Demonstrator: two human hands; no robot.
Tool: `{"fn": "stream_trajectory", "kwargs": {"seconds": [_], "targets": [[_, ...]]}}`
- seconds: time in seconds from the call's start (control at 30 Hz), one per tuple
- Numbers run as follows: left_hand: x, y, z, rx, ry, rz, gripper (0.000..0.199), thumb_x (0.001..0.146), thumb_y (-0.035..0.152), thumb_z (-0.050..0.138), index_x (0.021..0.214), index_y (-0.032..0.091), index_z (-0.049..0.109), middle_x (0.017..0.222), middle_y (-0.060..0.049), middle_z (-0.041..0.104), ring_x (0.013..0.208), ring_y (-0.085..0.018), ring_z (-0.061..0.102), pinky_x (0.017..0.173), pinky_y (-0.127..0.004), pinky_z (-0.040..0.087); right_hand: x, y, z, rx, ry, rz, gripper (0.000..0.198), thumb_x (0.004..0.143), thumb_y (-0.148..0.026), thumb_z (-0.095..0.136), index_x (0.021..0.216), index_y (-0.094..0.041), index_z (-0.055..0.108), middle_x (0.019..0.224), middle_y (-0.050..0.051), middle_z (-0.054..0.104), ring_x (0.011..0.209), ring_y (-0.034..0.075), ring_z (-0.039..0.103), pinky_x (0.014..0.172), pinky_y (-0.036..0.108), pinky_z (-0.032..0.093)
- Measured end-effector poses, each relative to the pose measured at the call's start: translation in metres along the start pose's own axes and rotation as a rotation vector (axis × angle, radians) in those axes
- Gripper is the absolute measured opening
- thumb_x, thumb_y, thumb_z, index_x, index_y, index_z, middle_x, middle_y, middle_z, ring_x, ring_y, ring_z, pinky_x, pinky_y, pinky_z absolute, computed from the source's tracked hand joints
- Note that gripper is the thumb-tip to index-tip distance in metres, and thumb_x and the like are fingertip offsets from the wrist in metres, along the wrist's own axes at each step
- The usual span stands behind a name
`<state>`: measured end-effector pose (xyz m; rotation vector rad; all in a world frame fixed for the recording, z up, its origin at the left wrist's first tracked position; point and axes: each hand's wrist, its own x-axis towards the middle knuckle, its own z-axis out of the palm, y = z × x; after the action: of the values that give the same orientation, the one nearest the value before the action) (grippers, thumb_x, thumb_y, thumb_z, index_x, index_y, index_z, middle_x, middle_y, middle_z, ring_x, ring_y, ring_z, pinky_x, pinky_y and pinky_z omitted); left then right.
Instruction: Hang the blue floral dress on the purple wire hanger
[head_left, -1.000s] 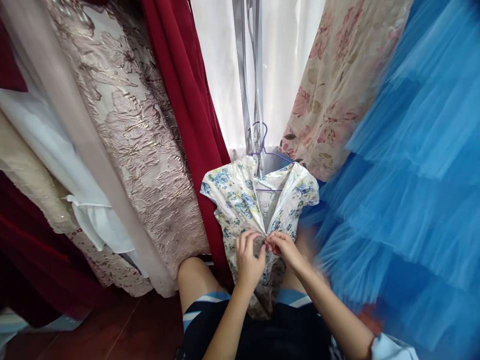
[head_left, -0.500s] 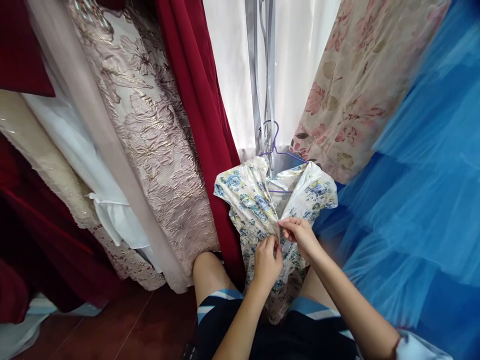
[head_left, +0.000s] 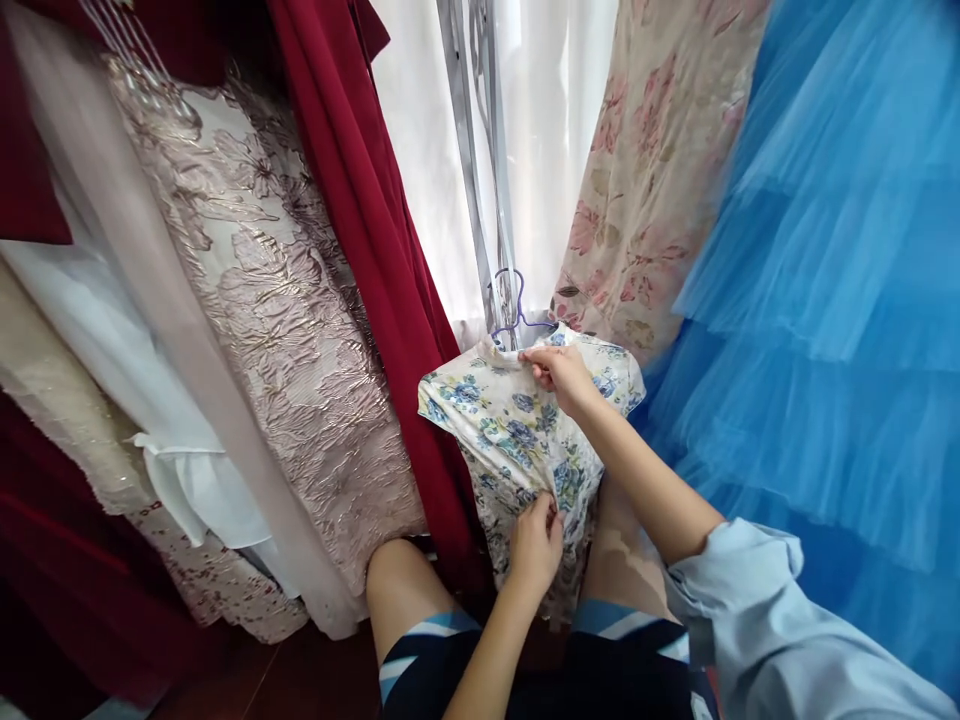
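A white floral dress (head_left: 502, 420) with blue and yellow flowers hangs in front of me on a purple wire hanger (head_left: 520, 312). My right hand (head_left: 559, 375) pinches the cloth at the neckline, just under the hanger's hook. Lower down, at the waist of the dress, my left hand (head_left: 537, 540) grips a fold of its front, fingers curled in. The neckline is drawn together, so the inside of the dress is hidden. Its lower end falls between my knees.
A dark red garment (head_left: 375, 240) and a pinkish embossed gown (head_left: 300, 350) hang at left. To the right are a beige floral dress (head_left: 637, 200) and a tiered blue tulle gown (head_left: 825, 330). Grey straps (head_left: 480, 160) hang before a white curtain (head_left: 547, 130).
My right hand has moved up from the chest to the neckline, and the open V-shaped front is now closed over. My left hand keeps its hold at the waist. The view has shifted slightly right.
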<state>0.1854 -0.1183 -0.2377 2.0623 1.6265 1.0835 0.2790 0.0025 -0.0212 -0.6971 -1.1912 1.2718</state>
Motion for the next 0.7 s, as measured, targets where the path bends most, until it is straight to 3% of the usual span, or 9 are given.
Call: {"fn": "stream_trajectory", "kwargs": {"seconds": [0.1, 0.17, 0.23, 0.3, 0.37, 0.43, 0.5, 0.6, 0.7], "targets": [[0.024, 0.007, -0.03, -0.126, 0.133, 0.052, 0.013, 0.095, 0.026, 0.049, 0.105, 0.02, 0.056, 0.095, -0.006, 0.063, 0.082, -0.018, 0.061, 0.077, -0.029, 0.047, -0.009, 0.005, -0.004, -0.004, -0.046, -0.008, 0.02, 0.065, -0.032, 0.069, 0.07, -0.013, 0.065, 0.047, -0.004, 0.049, 0.041, 0.006, 0.034, 0.04, 0.022, 0.019], [0.054, 0.022, -0.065, -0.163, 0.27, 0.118, 0.027, 0.097, 0.031, 0.049, 0.121, 0.02, 0.052, 0.102, -0.008, 0.063, 0.083, -0.017, 0.061, 0.079, -0.029, 0.048, -0.014, 0.009, -0.005, -0.006, -0.051, -0.017, 0.02, 0.066, -0.033, 0.068, 0.071, -0.014, 0.065, 0.047, -0.004, 0.05, 0.041, 0.007, 0.034, 0.04, 0.021, 0.02], [0.09, 0.042, -0.106, -0.152, 0.354, 0.218, 0.034, 0.099, 0.033, 0.045, 0.13, 0.021, 0.049, 0.097, -0.006, 0.064, 0.08, -0.016, 0.061, 0.077, -0.028, 0.048, -0.017, 0.01, -0.006, -0.031, -0.06, -0.033, 0.021, 0.067, -0.033, 0.068, 0.073, -0.014, 0.065, 0.048, -0.003, 0.051, 0.041, 0.007, 0.035, 0.04, 0.021, 0.021], [0.124, 0.059, -0.142, -0.044, 0.329, 0.301, 0.036, 0.101, 0.035, 0.043, 0.133, 0.022, 0.05, 0.083, -0.002, 0.064, 0.072, -0.016, 0.06, 0.072, -0.027, 0.046, -0.018, 0.009, -0.006, -0.068, -0.076, -0.052, 0.021, 0.069, -0.034, 0.067, 0.073, -0.014, 0.065, 0.048, -0.003, 0.051, 0.041, 0.007, 0.036, 0.041, 0.021, 0.022], [0.151, 0.069, -0.166, 0.085, 0.229, 0.389, 0.029, 0.1, 0.036, 0.045, 0.12, 0.021, 0.06, 0.078, -0.001, 0.064, 0.069, -0.016, 0.059, 0.068, -0.027, 0.044, -0.014, 0.009, -0.007, -0.091, -0.089, -0.077, 0.021, 0.07, -0.035, 0.067, 0.072, -0.014, 0.064, 0.047, -0.003, 0.052, 0.041, 0.007, 0.036, 0.042, 0.021, 0.023], [0.167, 0.074, -0.176, 0.218, 0.173, 0.476, 0.023, 0.099, 0.032, 0.047, 0.1, 0.019, 0.065, 0.079, -0.003, 0.066, 0.072, -0.018, 0.061, 0.069, -0.027, 0.043, -0.008, 0.013, -0.007, -0.108, -0.101, -0.111, 0.022, 0.071, -0.037, 0.067, 0.071, -0.016, 0.061, 0.047, -0.004, 0.052, 0.04, 0.007, 0.036, 0.042, 0.022, 0.024], [0.174, 0.079, -0.176, 0.329, 0.21, 0.55, 0.023, 0.098, 0.027, 0.047, 0.088, 0.017, 0.065, 0.081, -0.006, 0.066, 0.076, -0.019, 0.062, 0.071, -0.028, 0.043, -0.002, 0.025, -0.008, -0.134, -0.099, -0.15, 0.025, 0.072, -0.041, 0.067, 0.069, -0.018, 0.057, 0.046, -0.004, 0.051, 0.04, 0.008, 0.036, 0.042, 0.022, 0.024], [0.179, 0.087, -0.179, 0.37, 0.381, 0.573, 0.023, 0.098, 0.026, 0.046, 0.086, 0.016, 0.064, 0.079, -0.007, 0.066, 0.075, -0.019, 0.061, 0.071, -0.028, 0.042, -0.001, 0.054, -0.01, -0.177, -0.079, -0.108, 0.025, 0.072, -0.041, 0.064, 0.068, -0.019, 0.054, 0.045, -0.004, 0.05, 0.039, 0.008, 0.034, 0.042, 0.023, 0.024], [0.186, 0.085, -0.202, 0.329, 0.536, 0.464, 0.026, 0.098, 0.03, 0.045, 0.09, 0.017, 0.066, 0.077, -0.005, 0.067, 0.07, -0.018, 0.061, 0.069, -0.027, 0.041, -0.012, 0.089, -0.018, -0.212, -0.076, 0.038, 0.02, 0.069, -0.037, 0.062, 0.069, -0.017, 0.057, 0.043, -0.004, 0.049, 0.038, 0.009, 0.033, 0.042, 0.023, 0.022]]}}
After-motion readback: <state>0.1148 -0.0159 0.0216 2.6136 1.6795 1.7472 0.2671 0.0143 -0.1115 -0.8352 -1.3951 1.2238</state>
